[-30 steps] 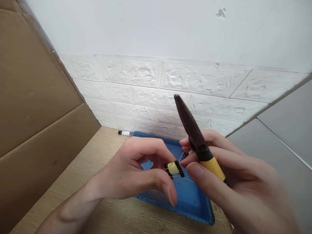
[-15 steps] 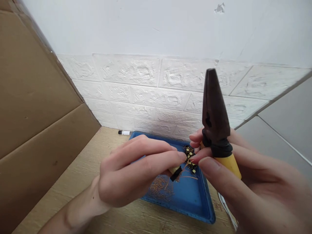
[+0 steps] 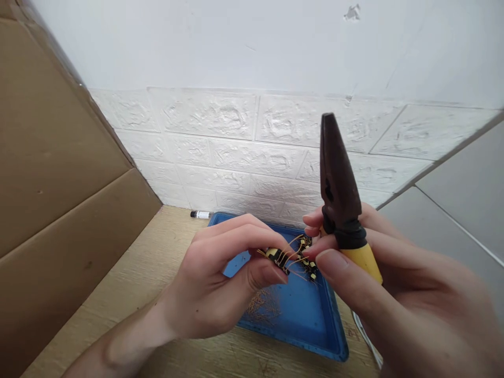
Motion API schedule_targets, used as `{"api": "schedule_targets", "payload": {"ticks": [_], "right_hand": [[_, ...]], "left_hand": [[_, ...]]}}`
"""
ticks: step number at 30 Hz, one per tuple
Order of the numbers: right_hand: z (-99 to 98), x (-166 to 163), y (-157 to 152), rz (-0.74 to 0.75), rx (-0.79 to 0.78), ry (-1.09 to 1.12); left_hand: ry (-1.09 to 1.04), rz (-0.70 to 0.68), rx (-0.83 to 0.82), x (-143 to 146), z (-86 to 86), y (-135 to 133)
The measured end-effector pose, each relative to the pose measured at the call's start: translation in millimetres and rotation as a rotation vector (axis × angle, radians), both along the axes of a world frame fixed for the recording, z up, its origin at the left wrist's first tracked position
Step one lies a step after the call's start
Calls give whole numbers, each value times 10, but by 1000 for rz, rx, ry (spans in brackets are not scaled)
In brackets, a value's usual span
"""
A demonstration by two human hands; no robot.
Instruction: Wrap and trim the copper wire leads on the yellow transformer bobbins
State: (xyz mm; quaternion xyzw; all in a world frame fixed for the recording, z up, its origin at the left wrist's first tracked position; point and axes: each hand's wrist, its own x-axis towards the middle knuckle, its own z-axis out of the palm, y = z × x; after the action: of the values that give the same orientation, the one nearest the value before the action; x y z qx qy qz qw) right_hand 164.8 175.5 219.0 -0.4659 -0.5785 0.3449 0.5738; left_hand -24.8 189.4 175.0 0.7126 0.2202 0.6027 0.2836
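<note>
My left hand (image 3: 220, 283) is closed, pinching a small yellow and black coil part (image 3: 276, 256) with thin copper wires sticking out of it. It holds the part above a blue tray (image 3: 303, 325). My right hand (image 3: 386, 294) is wrapped round the yellow handle of a pair of pliers (image 3: 338, 194), whose dark jaws point straight up and are closed. The right fingertips touch the copper wires of the part. More small yellow and black parts (image 3: 309, 262) and a heap of cut copper wire bits (image 3: 263, 304) lie in the tray.
The tray stands on a wooden tabletop (image 3: 173, 247) against a white brick-pattern wall (image 3: 244, 142). A tall cardboard sheet (image 3: 51, 168) closes off the left side. A small black and white tube (image 3: 200, 214) lies by the wall. A grey panel (image 3: 464, 210) is at the right.
My left hand has turned the coil part so its copper wires now fan out toward my right fingers. The pliers swung from a leftward tilt to upright, then shifted slightly left.
</note>
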Motion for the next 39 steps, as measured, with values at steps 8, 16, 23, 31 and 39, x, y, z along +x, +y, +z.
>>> {"api": "schedule_targets", "payload": {"ticks": [8, 16, 23, 31, 39], "right_hand": [[-26, 34, 23, 30, 50, -68], [-33, 36, 22, 50, 42, -48], [-38, 12, 16, 53, 40, -39], [-20, -10, 2, 27, -2, 3], [22, 13, 39, 119, -6, -60]], "left_hand": [[-23, -3, -74, 12, 33, -46], [-29, 80, -141, 66, 79, -112], [48, 159, -104, 82, 119, -126], [14, 124, -181, 94, 123, -110], [28, 139, -131, 86, 79, -103]]}}
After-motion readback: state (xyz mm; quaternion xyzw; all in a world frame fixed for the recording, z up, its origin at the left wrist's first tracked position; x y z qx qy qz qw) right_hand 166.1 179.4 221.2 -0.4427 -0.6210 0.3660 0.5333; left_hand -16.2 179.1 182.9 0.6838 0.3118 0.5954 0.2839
